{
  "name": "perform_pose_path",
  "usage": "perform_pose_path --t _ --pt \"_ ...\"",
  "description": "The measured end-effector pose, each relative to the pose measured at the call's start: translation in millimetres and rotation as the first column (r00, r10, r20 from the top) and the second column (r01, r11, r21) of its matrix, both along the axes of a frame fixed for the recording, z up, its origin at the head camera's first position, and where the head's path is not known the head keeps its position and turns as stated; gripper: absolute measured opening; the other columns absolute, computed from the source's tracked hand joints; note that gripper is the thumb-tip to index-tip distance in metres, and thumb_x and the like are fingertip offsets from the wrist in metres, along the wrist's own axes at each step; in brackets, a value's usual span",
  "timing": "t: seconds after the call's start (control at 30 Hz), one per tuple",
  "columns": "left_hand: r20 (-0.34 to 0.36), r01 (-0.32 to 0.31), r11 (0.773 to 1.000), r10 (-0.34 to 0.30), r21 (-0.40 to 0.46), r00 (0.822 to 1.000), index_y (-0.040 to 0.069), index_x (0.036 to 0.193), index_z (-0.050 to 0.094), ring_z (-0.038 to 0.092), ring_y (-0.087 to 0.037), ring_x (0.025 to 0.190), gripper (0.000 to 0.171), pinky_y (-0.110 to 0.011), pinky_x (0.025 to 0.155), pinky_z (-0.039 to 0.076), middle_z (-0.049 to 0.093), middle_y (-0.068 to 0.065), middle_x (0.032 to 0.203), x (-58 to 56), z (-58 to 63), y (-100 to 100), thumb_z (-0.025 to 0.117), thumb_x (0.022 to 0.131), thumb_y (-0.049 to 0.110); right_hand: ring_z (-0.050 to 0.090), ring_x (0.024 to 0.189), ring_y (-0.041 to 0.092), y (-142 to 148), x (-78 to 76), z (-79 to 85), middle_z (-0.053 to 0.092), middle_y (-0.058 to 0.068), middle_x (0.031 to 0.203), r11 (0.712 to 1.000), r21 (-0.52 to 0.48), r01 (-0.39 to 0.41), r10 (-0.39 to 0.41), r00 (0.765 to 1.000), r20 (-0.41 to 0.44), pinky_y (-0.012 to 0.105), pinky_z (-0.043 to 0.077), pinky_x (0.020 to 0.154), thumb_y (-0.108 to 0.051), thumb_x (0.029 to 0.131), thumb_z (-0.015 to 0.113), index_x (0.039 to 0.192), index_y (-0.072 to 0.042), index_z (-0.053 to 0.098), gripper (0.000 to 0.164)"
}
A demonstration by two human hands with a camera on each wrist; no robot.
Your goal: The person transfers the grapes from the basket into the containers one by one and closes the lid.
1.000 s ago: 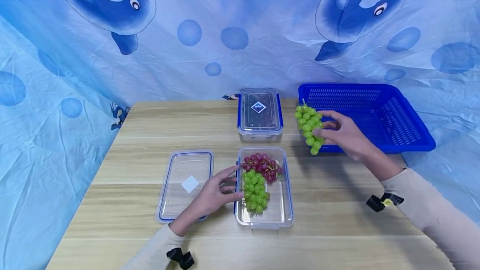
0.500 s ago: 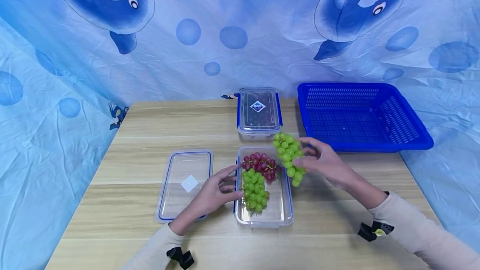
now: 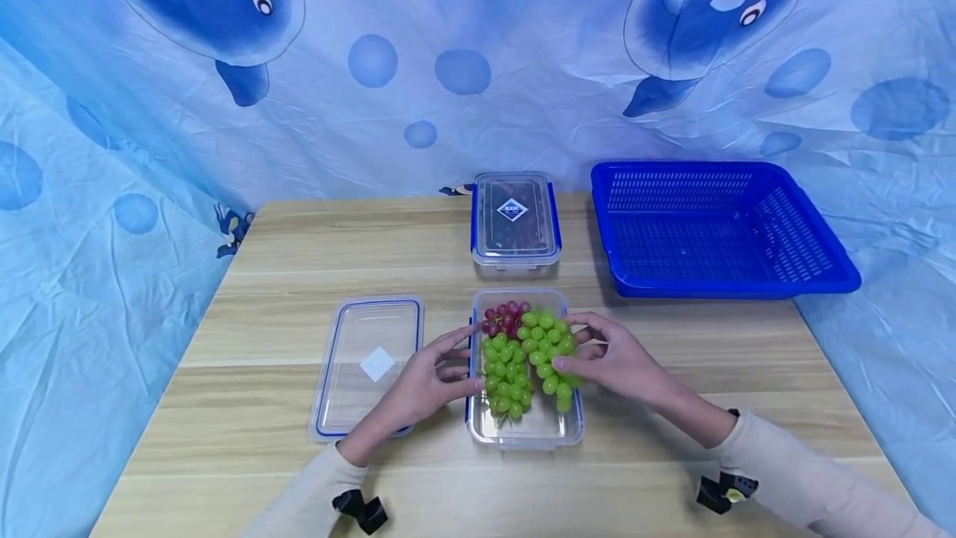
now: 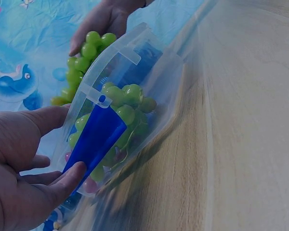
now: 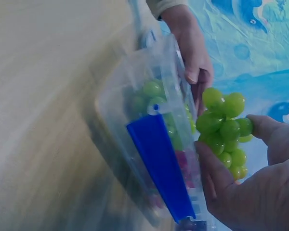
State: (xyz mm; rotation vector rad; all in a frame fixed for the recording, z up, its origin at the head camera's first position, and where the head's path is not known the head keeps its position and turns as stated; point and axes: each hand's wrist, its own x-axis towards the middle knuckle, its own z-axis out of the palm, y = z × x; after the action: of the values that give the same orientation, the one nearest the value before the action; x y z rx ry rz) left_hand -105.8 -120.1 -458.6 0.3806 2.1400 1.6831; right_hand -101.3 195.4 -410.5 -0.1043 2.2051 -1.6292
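Observation:
My right hand (image 3: 623,359) pinches a bunch of green grapes (image 3: 548,347) between thumb and fingers, over the right half of a clear plastic food container (image 3: 523,444). In the right wrist view these held grapes (image 5: 224,125) hang above the rim. A second green bunch (image 3: 506,376) lies inside on the left, with red grapes (image 3: 502,318) behind it, partly covered by the held bunch. Spread, relaxed fingers of my left hand (image 3: 429,384) touch the container's left side. The left wrist view shows a fingertip at its blue latch (image 4: 96,139).
A clear lid (image 3: 377,330) with blue edging lies left of the container. Behind stands a closed container (image 3: 515,231) with blue latches. A blue slotted basket (image 3: 739,287) sits at the back right. A dolphin-print cloth (image 3: 523,106) hangs behind the wooden table (image 3: 246,405).
My right hand has carried the green grapes from beside the basket, leftward and nearer, to over the open container. My left hand has stayed at its side.

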Motion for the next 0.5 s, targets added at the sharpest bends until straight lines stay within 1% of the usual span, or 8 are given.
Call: perform_pose_path --t 0.1,0.2,0.27,0.33,0.4,0.43,0.5 --pt "0.0 -0.001 1.0 0.001 0.007 1.0 0.014 0.158 0.039 0.065 -0.036 0.118 0.087 -0.028 0.097 0.057 0.047 -0.02 0.152 -0.1 -0.1 0.2 0.085 0.084 0.015 0.067 0.083 0.025 0.2 2.0 -0.6 0.061 0.02 0.118 0.999 0.023 -0.027 0.026 1.0 0.016 0.035 0.062 0.067 -0.026 0.086 0.084 0.142 -0.003 0.051 0.069" --pt "0.0 -0.002 1.0 0.002 0.012 1.0 0.013 0.158 0.039 0.065 -0.036 0.118 0.087 -0.028 0.097 0.058 0.047 -0.02 0.152 0.0 -0.5 0.2 0.085 0.084 0.014 0.069 0.081 0.03 3.1 3.3 0.2 0.063 0.019 0.113 0.996 0.013 -0.083 0.083 0.996 0.032 0.045 0.064 0.068 -0.024 0.087 0.083 0.141 0.0 0.051 0.067" --pt "0.0 -0.001 1.0 0.001 0.013 1.0 0.013 0.158 0.039 0.065 -0.036 0.118 0.087 -0.028 0.097 0.058 0.048 -0.021 0.151 0.1 -0.8 0.1 0.085 0.084 0.014 0.069 0.081 0.032 5.2 3.7 0.1 0.063 0.02 0.111 0.994 0.011 -0.109 0.109 0.994 0.026 0.048 0.065 0.068 -0.022 0.086 0.083 0.14 0.002 0.052 0.067" --pt "-0.002 -0.001 1.0 0.001 0.011 1.0 0.013 0.158 0.039 0.066 -0.036 0.117 0.087 -0.028 0.097 0.058 0.048 -0.021 0.151 0.1 -1.3 0.0 0.085 0.084 0.014 0.068 0.082 0.03 6.2 3.3 -1.1 0.064 0.018 0.109 0.991 0.054 -0.119 0.121 0.992 -0.031 0.044 0.065 0.069 -0.023 0.085 0.085 0.137 0.001 0.055 0.065" --pt "-0.005 0.003 1.0 -0.003 0.013 1.0 0.013 0.158 0.038 0.066 -0.036 0.117 0.087 -0.028 0.097 0.058 0.048 -0.022 0.15 0.0 -1.7 0.1 0.085 0.084 0.015 0.067 0.086 0.029 6.1 2.4 -3.2 0.066 0.015 0.108 0.988 0.118 -0.098 0.114 0.984 -0.134 0.039 0.065 0.069 -0.026 0.082 0.087 0.134 -0.001 0.059 0.064" --pt "-0.007 0.004 1.0 -0.004 0.014 1.0 0.013 0.158 0.038 0.066 -0.036 0.117 0.087 -0.028 0.097 0.058 0.048 -0.022 0.15 -0.1 -1.9 0.2 0.084 0.084 0.015 0.067 0.09 0.029 5.6 1.5 -4.8 0.067 0.013 0.11 0.984 0.155 -0.084 0.113 0.975 -0.191 0.037 0.064 0.071 -0.028 0.081 0.088 0.133 -0.003 0.061 0.064" --pt "-0.009 0.003 1.0 -0.003 0.014 1.0 0.013 0.158 0.038 0.065 -0.036 0.117 0.087 -0.028 0.097 0.058 0.048 -0.022 0.151 -0.2 -2.3 0.4 0.084 0.084 0.015 0.066 0.103 0.03 4.0 -0.3 -8.0 0.069 0.01 0.119 0.967 0.251 -0.052 0.131 0.941 -0.311 0.037 0.063 0.079 -0.036 0.08 0.088 0.134 -0.01 0.063 0.066"
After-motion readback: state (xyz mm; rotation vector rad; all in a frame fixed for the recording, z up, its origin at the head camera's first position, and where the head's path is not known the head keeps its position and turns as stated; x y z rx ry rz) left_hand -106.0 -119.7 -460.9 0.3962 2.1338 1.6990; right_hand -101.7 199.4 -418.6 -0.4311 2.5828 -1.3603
